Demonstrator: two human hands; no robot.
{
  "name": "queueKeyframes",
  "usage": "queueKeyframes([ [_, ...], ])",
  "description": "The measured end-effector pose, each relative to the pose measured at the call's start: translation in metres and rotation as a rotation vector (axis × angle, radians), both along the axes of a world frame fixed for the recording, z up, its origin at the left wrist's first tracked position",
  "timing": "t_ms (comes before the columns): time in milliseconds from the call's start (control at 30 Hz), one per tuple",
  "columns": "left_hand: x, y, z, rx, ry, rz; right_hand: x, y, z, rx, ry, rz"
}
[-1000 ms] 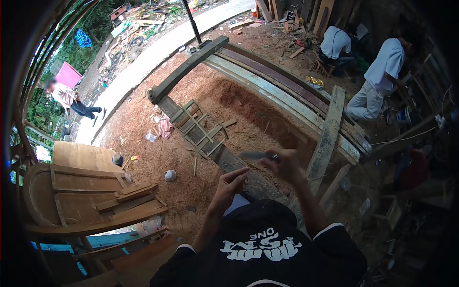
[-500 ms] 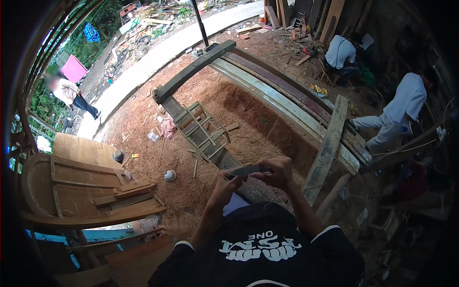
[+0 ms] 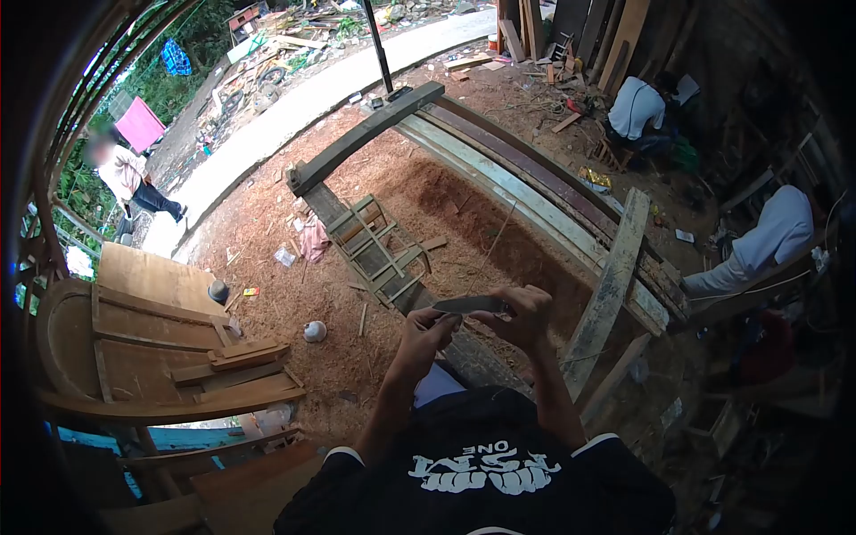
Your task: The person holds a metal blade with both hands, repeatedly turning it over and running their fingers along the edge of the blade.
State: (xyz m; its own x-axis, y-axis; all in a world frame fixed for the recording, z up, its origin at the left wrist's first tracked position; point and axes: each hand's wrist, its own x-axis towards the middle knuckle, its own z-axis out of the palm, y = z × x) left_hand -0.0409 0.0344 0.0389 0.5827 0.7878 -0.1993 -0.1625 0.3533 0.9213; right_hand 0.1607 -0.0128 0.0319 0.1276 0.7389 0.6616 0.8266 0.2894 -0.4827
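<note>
Over the workbench [image 3: 486, 361], in front of my chest, a flat, dark grey blade [image 3: 468, 304] spans the gap between my hands. My left hand [image 3: 426, 334] is closed, pinching its left end between thumb and fingers. The right end sits in the closed fingers of my right hand [image 3: 523, 316]. Its exact kind is too small to make out. Beyond my hands, a light wooden lattice frame [image 3: 379, 245] lies on the bench plank.
Long boards [image 3: 526, 192] run along the right, under a crossing plank [image 3: 611, 285]. Curved wooden furniture panels [image 3: 147, 343] stand at left. Shavings cover the ground [image 3: 357, 321]. A seated person [image 3: 636, 107], a bending person [image 3: 771, 236] and a walking person [image 3: 134, 178] are around.
The blade is turned a little and its broad face shows more. My right hand has risen slightly. At right, the person in white has bent lower and shifted; the walking person has moved slightly.
</note>
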Motion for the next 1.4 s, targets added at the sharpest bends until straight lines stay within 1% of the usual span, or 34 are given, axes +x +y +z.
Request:
queueKeyframes([
  [67, 0.000, -0.003, -0.003, -0.006, -0.001, 0.004, -0.001, -0.002, -0.001, 0.014, -0.010, 0.002],
  [167, -0.008, -0.008, 0.000, -0.084, -0.024, 0.006, 0.001, 0.001, -0.004, 0.113, 0.161, -0.081],
  [267, -0.028, -0.021, 0.001, -0.108, 0.039, -0.002, 0.038, -0.005, 0.002, -0.088, -0.038, -0.297],
  [367, -0.038, -0.024, -0.009, -0.087, 0.044, 0.028, 0.037, -0.003, -0.003, -0.078, -0.068, -0.200],
  [467, -0.040, -0.024, -0.002, 0.012, 0.124, -0.039, 0.017, -0.005, -0.002, -0.088, 0.025, -0.183],
  [600, -0.038, -0.020, 0.002, 0.011, 0.090, -0.014, -0.006, -0.001, -0.012, -0.076, 0.000, -0.113],
  [700, -0.036, -0.014, -0.002, 0.033, 0.066, -0.006, -0.023, -0.001, -0.015, -0.064, 0.086, -0.115],
  [733, -0.036, -0.016, -0.003, 0.043, 0.078, -0.001, -0.031, -0.001, -0.013, -0.055, 0.079, -0.053],
  [833, -0.043, -0.022, -0.006, 0.012, 0.110, -0.012, -0.036, 0.003, -0.017, 0.012, -0.085, 0.030],
  [867, -0.046, -0.022, -0.007, -0.009, 0.116, -0.014, -0.021, 0.005, -0.008, 0.022, 0.000, -0.049],
  [967, -0.058, -0.027, 0.002, -0.021, 0.144, -0.039, 0.008, 0.017, -0.006, -0.111, 0.117, -0.279],
  [1067, -0.071, -0.028, -0.005, -0.052, 0.154, 0.044, 0.011, 0.019, 0.003, -0.138, 0.054, -0.287],
  [1200, -0.068, -0.028, -0.014, -0.066, 0.073, 0.154, -0.033, 0.010, -0.025, -0.286, 0.169, -0.025],
  [1267, -0.066, -0.026, -0.019, -0.073, 0.008, 0.173, -0.052, 0.005, -0.025, -0.394, 0.223, 0.059],
  [1400, -0.063, -0.028, -0.027, -0.051, -0.048, 0.165, -0.070, -0.002, -0.012, -0.462, 0.233, 0.306],
])
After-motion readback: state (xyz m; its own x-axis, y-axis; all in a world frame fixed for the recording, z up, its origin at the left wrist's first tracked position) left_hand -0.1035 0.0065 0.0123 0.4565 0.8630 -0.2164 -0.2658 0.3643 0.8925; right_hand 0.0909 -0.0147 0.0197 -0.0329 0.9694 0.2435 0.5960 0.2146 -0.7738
